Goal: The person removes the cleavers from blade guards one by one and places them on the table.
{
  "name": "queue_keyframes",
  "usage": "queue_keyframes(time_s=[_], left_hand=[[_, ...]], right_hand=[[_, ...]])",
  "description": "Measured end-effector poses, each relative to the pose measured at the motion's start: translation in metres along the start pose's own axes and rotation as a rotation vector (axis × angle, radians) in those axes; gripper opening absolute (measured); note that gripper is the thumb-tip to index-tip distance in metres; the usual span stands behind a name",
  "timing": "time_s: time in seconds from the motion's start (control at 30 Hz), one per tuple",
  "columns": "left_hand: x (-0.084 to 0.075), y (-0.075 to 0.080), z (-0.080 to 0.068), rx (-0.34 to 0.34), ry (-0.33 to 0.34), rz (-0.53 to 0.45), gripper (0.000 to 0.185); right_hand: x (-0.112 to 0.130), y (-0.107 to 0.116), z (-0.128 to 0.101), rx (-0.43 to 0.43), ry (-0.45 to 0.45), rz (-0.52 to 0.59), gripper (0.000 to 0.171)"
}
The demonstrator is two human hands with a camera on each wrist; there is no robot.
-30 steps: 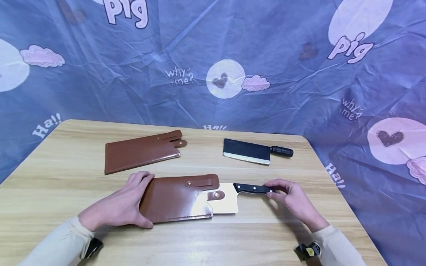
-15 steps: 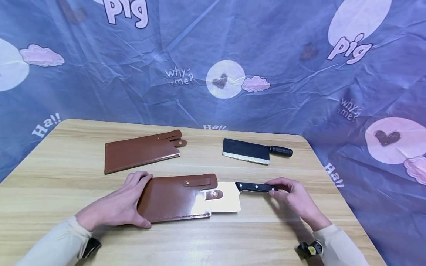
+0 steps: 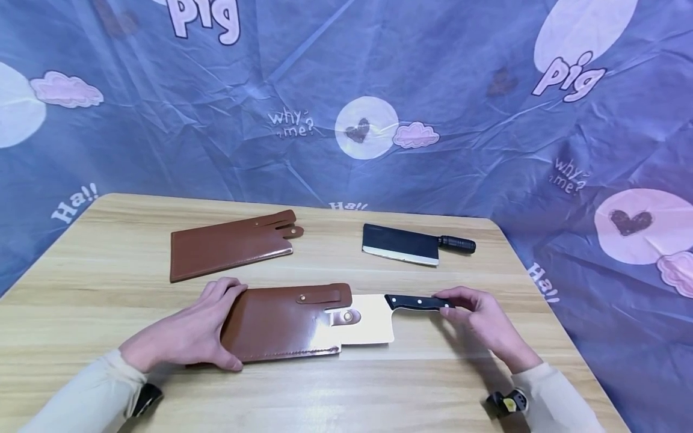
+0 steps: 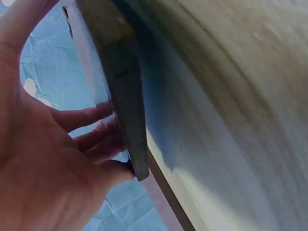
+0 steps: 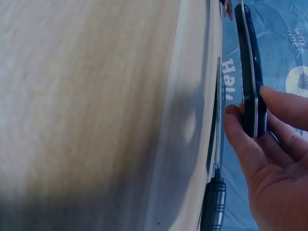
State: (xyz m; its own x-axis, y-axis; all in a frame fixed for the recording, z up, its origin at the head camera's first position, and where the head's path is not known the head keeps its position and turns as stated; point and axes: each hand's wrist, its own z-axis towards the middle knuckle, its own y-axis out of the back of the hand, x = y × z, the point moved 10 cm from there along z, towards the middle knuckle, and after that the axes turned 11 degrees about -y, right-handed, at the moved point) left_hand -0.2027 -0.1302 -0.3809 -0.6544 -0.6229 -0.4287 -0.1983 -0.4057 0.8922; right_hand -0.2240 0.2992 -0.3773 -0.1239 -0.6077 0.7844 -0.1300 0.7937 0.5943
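Near the front of the table, a brown leather knife sheath (image 3: 281, 328) covers most of a cleaver's bright blade (image 3: 375, 325). My left hand (image 3: 184, 337) grips the sheath's left end, thumb at the near edge and fingers at the far edge. In the left wrist view, the fingertips and thumb press the sheath's edges (image 4: 127, 106). The tail of the cleaver's black riveted handle (image 3: 418, 302) is pinched by my right hand (image 3: 484, 319). The right wrist view shows thumb and fingers on that handle (image 5: 250, 72). Inside the sheath, the rest of the blade is hidden.
A second brown sheath (image 3: 227, 248) lies flat at the back left. At the back right rests a dark cleaver (image 3: 400, 243), its black handle pointing right. Both are on the light wooden table (image 3: 335, 397). Behind hangs a blue printed cloth (image 3: 460, 168).
The cleaver has slid slightly right with my right hand, while my left hand and the sheath have shifted a little left. More of the blade shows. The back sheath and dark cleaver stay put.
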Motion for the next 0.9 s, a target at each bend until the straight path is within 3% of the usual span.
queue_keyframes(time_s=[0.47, 0.9], left_hand=[[0.008, 0.008, -0.004, 0.009, 0.008, -0.007, 0.118], [0.015, 0.008, -0.007, 0.03, 0.007, -0.036, 0.119]], right_hand=[[0.003, 0.001, 0.002, -0.018, 0.032, -0.056, 0.029], [-0.006, 0.009, 0.003, -0.046, -0.015, -0.031, 0.035]])
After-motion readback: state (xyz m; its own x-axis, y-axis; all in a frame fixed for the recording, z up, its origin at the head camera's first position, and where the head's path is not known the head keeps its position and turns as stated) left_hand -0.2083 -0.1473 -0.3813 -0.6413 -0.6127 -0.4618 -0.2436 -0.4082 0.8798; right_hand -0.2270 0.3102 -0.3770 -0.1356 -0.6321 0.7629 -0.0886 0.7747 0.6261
